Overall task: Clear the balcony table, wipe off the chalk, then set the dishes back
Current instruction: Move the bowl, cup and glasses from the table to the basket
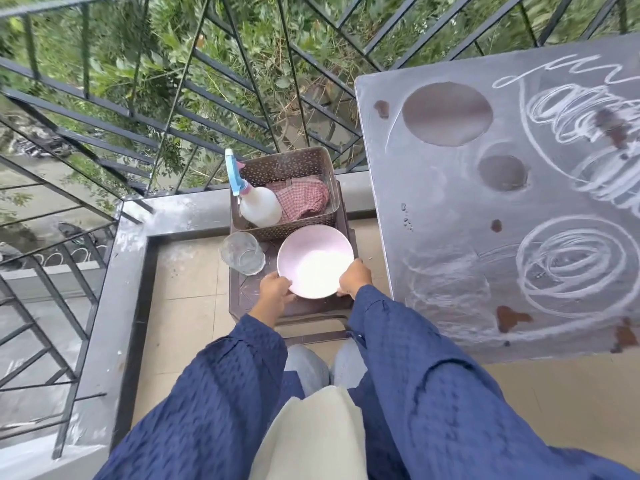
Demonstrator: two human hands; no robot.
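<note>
A pale pink plate (313, 258) sits low over a brown plastic stool (304, 313), held at its near rim by both hands. My left hand (275, 291) grips its left edge and my right hand (355, 277) grips its right edge. A clear glass (242, 252) stands on the stool just left of the plate. Behind them a brown perforated basket (287, 164) holds a white spray bottle (258, 204) with a blue trigger and a red checked cloth (301, 200). The grey table (450, 230) at right bears white chalk scribbles (571, 261) and two clean round patches.
A black metal railing (138, 109) runs along the balcony's far and left sides above a dark ledge (166, 216). Greenery lies beyond it. Brown stains (510, 318) dot the table top. Beige floor tiles (187, 278) lie left of the stool.
</note>
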